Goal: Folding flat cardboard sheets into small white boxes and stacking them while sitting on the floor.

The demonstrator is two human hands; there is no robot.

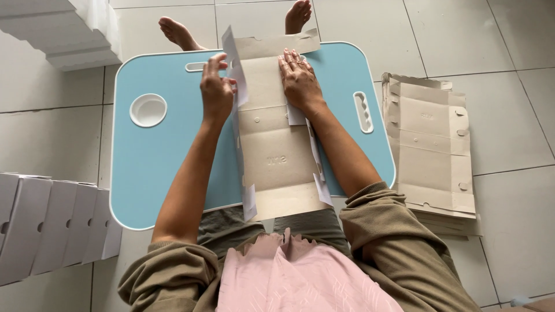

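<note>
Pressing down with our right hand [300, 82], we are flattening the brown cardboard box blank [277, 138] lying across the middle of the blue counter [156, 167], our fingers spread flat on its upper panel. Our left hand [215, 91] is pinching the blank's left side flap [238, 69] and lifting it upright. Right of the counter, a stack of flat blanks [430, 150] is lying on the floor; left of it, folded white boxes [52, 225] are standing in a row.

Flat brown carton [277, 138] on table; stack [430, 150] right, white boxes [52, 225] left.
</note>
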